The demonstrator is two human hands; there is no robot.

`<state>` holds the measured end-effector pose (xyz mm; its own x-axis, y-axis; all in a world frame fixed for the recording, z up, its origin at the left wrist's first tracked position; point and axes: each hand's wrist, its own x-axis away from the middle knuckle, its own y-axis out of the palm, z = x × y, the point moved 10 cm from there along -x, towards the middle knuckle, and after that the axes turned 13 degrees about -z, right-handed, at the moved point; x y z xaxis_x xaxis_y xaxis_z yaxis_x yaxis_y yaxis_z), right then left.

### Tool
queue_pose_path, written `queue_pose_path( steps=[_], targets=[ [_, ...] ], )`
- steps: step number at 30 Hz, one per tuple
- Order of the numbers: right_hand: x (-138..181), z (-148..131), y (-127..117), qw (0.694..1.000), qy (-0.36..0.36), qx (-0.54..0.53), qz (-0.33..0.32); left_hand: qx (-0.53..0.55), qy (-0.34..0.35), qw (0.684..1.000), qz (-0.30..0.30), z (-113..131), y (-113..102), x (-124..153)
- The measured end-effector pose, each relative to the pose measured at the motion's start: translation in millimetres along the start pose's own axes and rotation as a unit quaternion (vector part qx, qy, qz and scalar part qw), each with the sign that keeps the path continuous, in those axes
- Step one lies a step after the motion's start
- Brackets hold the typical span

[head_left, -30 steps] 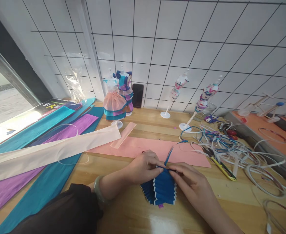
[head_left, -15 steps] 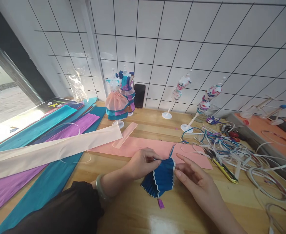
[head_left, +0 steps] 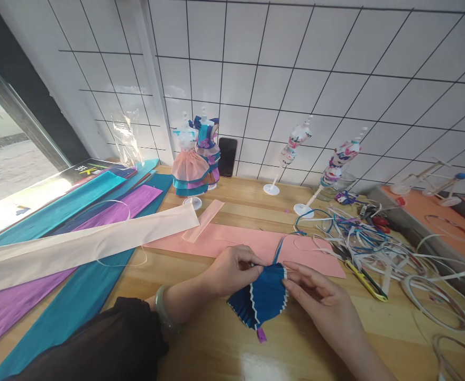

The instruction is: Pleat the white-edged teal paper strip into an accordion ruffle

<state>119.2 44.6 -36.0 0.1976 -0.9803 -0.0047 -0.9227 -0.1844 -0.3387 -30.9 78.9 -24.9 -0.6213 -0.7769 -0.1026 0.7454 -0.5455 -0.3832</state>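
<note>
A small piece of pleated blue fabric (head_left: pixel 269 296) with white zigzag edging hangs between my hands, low over the table's front. My left hand (head_left: pixel 236 271) pinches its upper left edge between thumb and fingers. At its white-trimmed right edge, my right hand (head_left: pixel 315 291) has thumb and forefinger closed on the cloth. A thin blue strip (head_left: pixel 279 248) runs up from its top. Below the lower tip shows a bit of purple material (head_left: pixel 261 334). Behind my hands lies a long pink fabric strip (head_left: pixel 311 248).
Teal, purple and cream fabric strips (head_left: pixel 148 230) cover the left side. Two dressed mini mannequins (head_left: pixel 190 164) and a phone (head_left: pixel 228 157) stand at the wall. Two patterned mannequins (head_left: pixel 295 143) lean farther right. Tangled ribbons (head_left: pixel 359 230) and a yellow cutter (head_left: pixel 365 280) lie at right.
My right thumb and forefinger have come together on the right edge of the blue fabric. The fabric has dropped slightly and its right side has turned a little.
</note>
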Motion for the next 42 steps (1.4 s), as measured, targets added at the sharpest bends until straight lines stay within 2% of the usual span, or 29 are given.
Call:
queue_pose_path(
  steps=[4,7,15,26,29,35,42],
  targets=[
    [1,-5,-2,1.0,-0.006,0.01,0.007,0.038,-0.02,0.999,-0.008,-5,3,1],
    [1,-11,2,0.998,-0.027,0.054,-0.021,0.048,-0.027,0.999,-0.004,-6,3,1],
    [1,-22,7,0.988,-0.065,0.13,-0.046,0.015,-0.016,1.0,0.004,-4,0,1],
    [0,-25,1,0.99,-0.063,0.127,-0.026,0.031,-0.017,0.999,0.005,-1,0,2],
    [-1,-26,1,0.989,-0.067,0.129,-0.026,0.007,0.005,1.0,0.004,4,0,2],
    [0,-30,0,0.987,-0.09,0.135,-0.014,-0.066,0.092,0.994,-0.008,22,3,3],
    [-1,-33,4,0.985,-0.104,0.136,-0.038,-0.094,0.106,0.99,-0.017,24,5,4]
  ],
)
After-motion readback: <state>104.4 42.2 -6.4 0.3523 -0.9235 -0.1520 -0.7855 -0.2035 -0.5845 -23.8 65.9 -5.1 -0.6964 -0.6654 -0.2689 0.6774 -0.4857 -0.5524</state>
